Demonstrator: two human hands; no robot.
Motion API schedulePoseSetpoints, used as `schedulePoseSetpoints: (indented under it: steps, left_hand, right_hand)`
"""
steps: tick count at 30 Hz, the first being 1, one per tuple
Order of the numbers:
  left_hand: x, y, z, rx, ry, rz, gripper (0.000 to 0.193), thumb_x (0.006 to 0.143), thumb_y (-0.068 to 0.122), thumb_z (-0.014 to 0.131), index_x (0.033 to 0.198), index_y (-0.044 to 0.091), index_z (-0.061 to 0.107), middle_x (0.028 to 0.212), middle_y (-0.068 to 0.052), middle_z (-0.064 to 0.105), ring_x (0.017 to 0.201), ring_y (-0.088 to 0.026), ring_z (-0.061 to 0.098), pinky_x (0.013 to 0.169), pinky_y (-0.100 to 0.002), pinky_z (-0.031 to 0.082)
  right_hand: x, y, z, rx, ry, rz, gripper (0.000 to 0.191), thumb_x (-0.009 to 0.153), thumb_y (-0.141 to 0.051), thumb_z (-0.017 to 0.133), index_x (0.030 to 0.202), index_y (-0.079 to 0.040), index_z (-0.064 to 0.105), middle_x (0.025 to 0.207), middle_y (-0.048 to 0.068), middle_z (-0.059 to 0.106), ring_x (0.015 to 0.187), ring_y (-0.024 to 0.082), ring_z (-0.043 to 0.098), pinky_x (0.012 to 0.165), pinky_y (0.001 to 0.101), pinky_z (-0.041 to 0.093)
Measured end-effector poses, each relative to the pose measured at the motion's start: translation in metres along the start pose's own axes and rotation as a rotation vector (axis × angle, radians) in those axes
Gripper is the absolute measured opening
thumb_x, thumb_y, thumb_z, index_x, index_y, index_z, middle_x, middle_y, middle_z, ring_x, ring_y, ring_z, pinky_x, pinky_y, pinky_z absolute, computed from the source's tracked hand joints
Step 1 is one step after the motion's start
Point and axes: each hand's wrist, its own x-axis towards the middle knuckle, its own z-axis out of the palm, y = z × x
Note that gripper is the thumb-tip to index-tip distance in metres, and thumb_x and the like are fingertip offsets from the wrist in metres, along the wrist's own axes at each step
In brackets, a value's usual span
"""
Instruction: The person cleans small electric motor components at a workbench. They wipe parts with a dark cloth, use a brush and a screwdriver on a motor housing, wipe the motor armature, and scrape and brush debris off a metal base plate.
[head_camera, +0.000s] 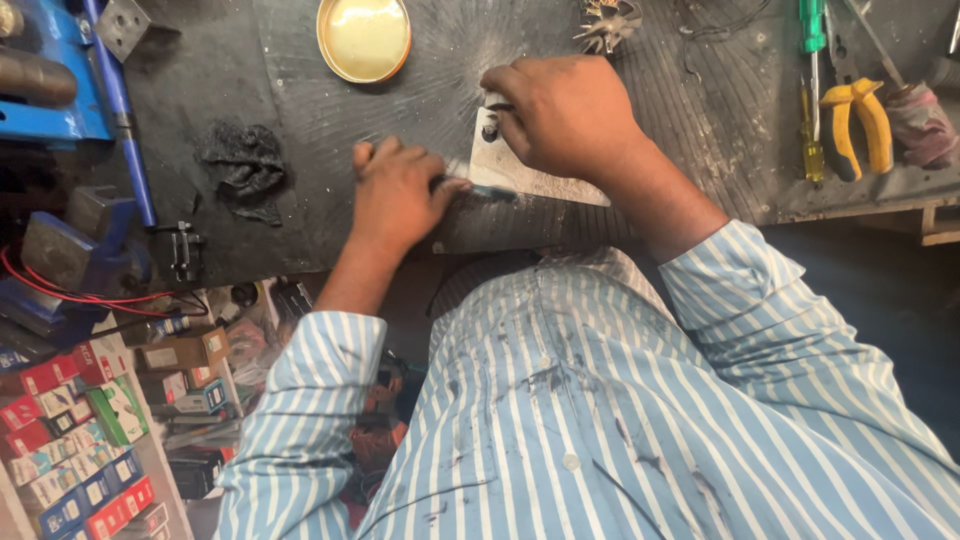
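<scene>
Yellow pliers (857, 125) right of metal plate (520, 170)

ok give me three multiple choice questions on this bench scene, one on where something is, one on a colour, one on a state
1. Where does the round tin sit?
A. at the far edge of the bench, beyond the hands
B. on the floor
C. on the blue vise

2. What colour are the handles of the pliers?
A. red
B. yellow
C. black

3. What is the state of the right hand?
A. lifted clear of everything
B. gripping the pliers
C. pressed down on the flat metal plate

Answers:
1 A, the tin lies near the top edge above the left hand.
2 B, both handles show yellow.
3 C, its fingers rest on the plate's end.
</scene>
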Motion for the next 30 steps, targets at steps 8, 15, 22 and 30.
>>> schedulePoseSetpoints:
  steps: [8, 15, 22, 30]
  left_hand:
    - [0.003, -0.017, -0.008, 0.027, 0.034, 0.042, 0.042, 0.090, 0.055, 0.077, 0.085, 0.013, 0.077, 0.087, -0.002, 0.071, 0.093, -0.025, 0.060, 0.093, -0.045, 0.033]
    - [0.010, -0.018, -0.007, 0.042, 0.036, 0.128, 0.045, 0.094, 0.059, 0.074, 0.087, 0.014, 0.076, 0.090, -0.001, 0.071, 0.097, -0.025, 0.060, 0.098, -0.045, 0.033]
    - [0.012, -0.025, -0.002, 0.061, -0.019, 0.034, 0.044, 0.094, 0.059, 0.074, 0.091, 0.015, 0.078, 0.091, -0.001, 0.071, 0.098, -0.024, 0.059, 0.099, -0.046, 0.031]
    - [0.013, -0.035, 0.006, 0.066, 0.098, 0.108, 0.037, 0.094, 0.054, 0.074, 0.090, 0.018, 0.076, 0.092, 0.002, 0.070, 0.097, -0.023, 0.059, 0.097, -0.048, 0.031]
  right_hand:
    - [-0.001, 0.001, 0.003, -0.035, -0.006, 0.007, 0.031, 0.090, -0.027, 0.074, 0.118, -0.012, 0.073, 0.094, 0.006, 0.074, 0.080, 0.027, 0.072, 0.066, 0.0414, 0.055]
    - [-0.001, 0.002, 0.001, -0.012, -0.016, -0.001, 0.032, 0.092, -0.029, 0.074, 0.118, -0.012, 0.072, 0.094, 0.007, 0.074, 0.080, 0.029, 0.071, 0.067, 0.0427, 0.055]
    - [0.000, 0.001, -0.001, -0.008, -0.021, 0.009, 0.032, 0.092, -0.029, 0.074, 0.118, -0.011, 0.072, 0.095, 0.007, 0.074, 0.082, 0.029, 0.072, 0.069, 0.0429, 0.055]
    - [-0.001, 0.000, 0.000, 0.002, -0.005, 0.001, 0.030, 0.095, -0.030, 0.074, 0.119, -0.011, 0.072, 0.099, 0.007, 0.075, 0.083, 0.028, 0.072, 0.069, 0.0416, 0.055]
